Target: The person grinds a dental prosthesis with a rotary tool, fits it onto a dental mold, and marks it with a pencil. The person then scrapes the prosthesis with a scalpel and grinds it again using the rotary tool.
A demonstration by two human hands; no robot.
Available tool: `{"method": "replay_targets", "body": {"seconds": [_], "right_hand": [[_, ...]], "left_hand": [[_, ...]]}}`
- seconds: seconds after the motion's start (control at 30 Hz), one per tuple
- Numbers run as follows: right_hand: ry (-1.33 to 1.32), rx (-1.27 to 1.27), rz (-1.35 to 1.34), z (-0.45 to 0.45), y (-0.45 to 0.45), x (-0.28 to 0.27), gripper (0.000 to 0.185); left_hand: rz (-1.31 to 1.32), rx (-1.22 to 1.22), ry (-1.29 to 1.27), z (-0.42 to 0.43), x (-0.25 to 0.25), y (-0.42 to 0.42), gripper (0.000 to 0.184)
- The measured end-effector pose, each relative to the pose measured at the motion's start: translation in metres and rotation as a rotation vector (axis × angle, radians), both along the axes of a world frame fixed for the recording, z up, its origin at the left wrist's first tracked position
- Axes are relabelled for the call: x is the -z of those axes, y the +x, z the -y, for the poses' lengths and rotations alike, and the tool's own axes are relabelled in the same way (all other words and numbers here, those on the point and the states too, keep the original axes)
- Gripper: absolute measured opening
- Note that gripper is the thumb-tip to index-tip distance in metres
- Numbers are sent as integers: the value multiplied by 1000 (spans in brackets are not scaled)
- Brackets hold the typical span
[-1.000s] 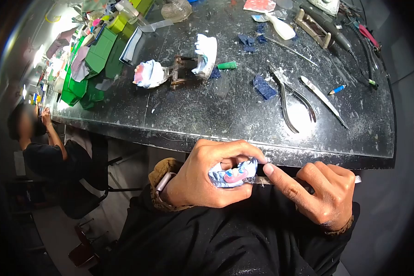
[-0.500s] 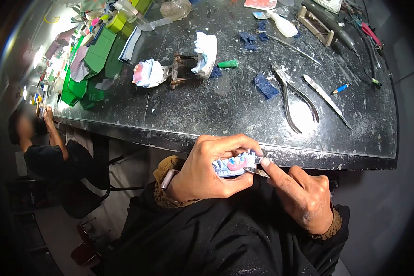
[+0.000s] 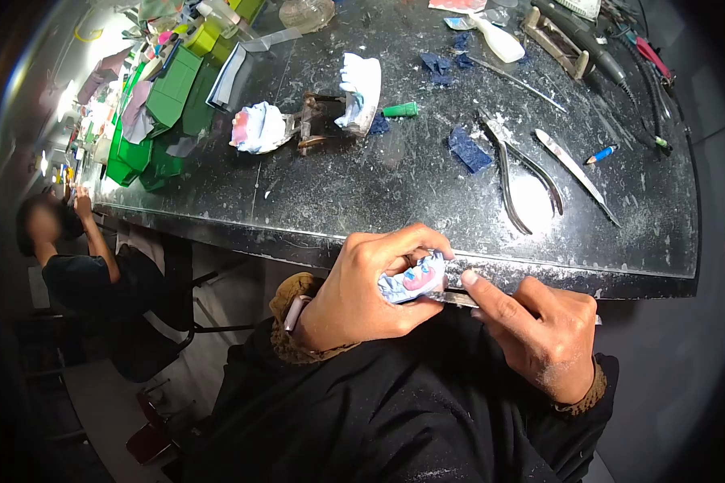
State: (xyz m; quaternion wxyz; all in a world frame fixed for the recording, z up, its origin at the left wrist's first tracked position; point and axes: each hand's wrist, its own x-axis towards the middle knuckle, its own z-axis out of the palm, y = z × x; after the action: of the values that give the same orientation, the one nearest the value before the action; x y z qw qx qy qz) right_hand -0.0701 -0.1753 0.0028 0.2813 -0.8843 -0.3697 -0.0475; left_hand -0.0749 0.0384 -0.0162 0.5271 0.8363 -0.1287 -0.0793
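Note:
My left hand point(image 3: 370, 294) curls its thumb and fingers around a dental cast point(image 3: 416, 279), white and blue with a pink part on it. The cast is held just in front of the bench edge. In my right hand point(image 3: 544, 330) is a knife point(image 3: 457, 299) with a thin metal blade, its tip at the cast's right side beside my left thumb. I cannot tell whether the tip touches the cast. My right index finger is stretched out above the blade, and the knife's handle is hidden in my palm.
On the dusty black bench point(image 3: 330, 193) stands a hinged articulator point(image 3: 310, 129) with a white cast point(image 3: 360, 92) and a pink-and-white cast point(image 3: 258, 129). Pliers point(image 3: 507, 173), a pointed white-handled tool point(image 3: 576, 173) and blue sheet pieces point(image 3: 468, 150) lie to the right. A co-worker point(image 3: 80, 274) sits at far left.
My right hand has moved slightly right with the knife, its blade drawn back toward the cast's edge. My left hand has tilted the cast a little, raising its right end.

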Motion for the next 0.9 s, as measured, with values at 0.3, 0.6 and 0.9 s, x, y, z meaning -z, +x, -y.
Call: {"method": "replay_targets", "body": {"seconds": [0.3,0.6,0.9], "right_hand": [[-29,0,27,-4,0,8,49],[138,50,-130,-13,-17,33,49],[16,82,-22,1,-2,7,42]], "left_hand": [[56,-47,-21,4,6,-1,36],[224,-106,60,10,8,0,33],[59,-26,43,0,7,-1,36]]}}
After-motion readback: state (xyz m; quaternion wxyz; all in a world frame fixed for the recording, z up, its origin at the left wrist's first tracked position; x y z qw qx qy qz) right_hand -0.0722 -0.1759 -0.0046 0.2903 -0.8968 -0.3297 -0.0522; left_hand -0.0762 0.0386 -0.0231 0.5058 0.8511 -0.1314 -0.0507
